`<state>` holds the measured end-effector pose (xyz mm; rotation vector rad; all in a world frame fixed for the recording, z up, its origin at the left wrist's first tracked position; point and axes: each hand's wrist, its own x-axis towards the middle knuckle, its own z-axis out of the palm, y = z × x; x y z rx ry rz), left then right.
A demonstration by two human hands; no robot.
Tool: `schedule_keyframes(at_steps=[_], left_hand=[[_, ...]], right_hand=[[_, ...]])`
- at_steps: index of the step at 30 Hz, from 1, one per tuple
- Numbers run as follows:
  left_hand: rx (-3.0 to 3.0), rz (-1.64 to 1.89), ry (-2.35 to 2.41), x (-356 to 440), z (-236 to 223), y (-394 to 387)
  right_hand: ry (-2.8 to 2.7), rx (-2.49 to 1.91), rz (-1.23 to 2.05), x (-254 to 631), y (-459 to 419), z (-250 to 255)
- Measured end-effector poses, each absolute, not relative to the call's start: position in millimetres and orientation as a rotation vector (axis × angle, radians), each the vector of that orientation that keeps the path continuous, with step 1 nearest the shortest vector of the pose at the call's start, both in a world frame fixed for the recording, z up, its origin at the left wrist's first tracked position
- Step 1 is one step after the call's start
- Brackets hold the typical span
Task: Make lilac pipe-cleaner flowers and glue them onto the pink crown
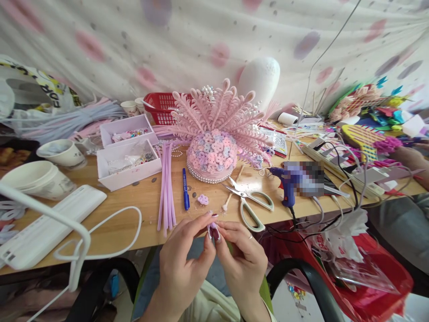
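Note:
My left hand [182, 259] and my right hand [243, 257] meet just below the table's front edge. Together their fingertips pinch a small lilac pipe-cleaner piece [212, 229], mostly hidden by the fingers. On the wooden table [134, 210] ahead stands a pink and lilac pipe-cleaner headdress [214, 134] with curled fronds and pearls. A small lilac coil [203, 200] lies in front of it. Left of the coil lie a blue marker [185, 188] and a bundle of lilac pipe cleaners [166, 188].
Scissors [250, 201] and a blue glue gun [284, 181] lie right of the headdress, with cables beyond. White trays of beads [129, 158], cups [62, 152], a red basket [161, 105] and a white lamp arm [43, 214] fill the left. A red bag [365, 273] hangs at right.

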<state>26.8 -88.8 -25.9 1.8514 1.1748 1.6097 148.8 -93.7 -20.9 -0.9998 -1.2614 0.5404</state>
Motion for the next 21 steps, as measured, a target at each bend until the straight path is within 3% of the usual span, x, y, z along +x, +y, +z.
schedule_keyframes(at_steps=[7, 15, 21], left_hand=[[1.384, 1.676, 1.181, 39.4, -19.8, -90.4], [1.692, 1.713, 1.159, 33.8, -34.4, -92.0], [1.182, 1.663, 1.085, 35.2, -22.0, -86.8]], right_hand=[[-1.160, -1.011, 0.675, 146.8, -93.5, -25.7], [-1.399, -1.168, 0.922, 150.4, -94.9, -18.0], [-1.462, -1.210, 0.875, 152.7, -96.3, -18.4]])
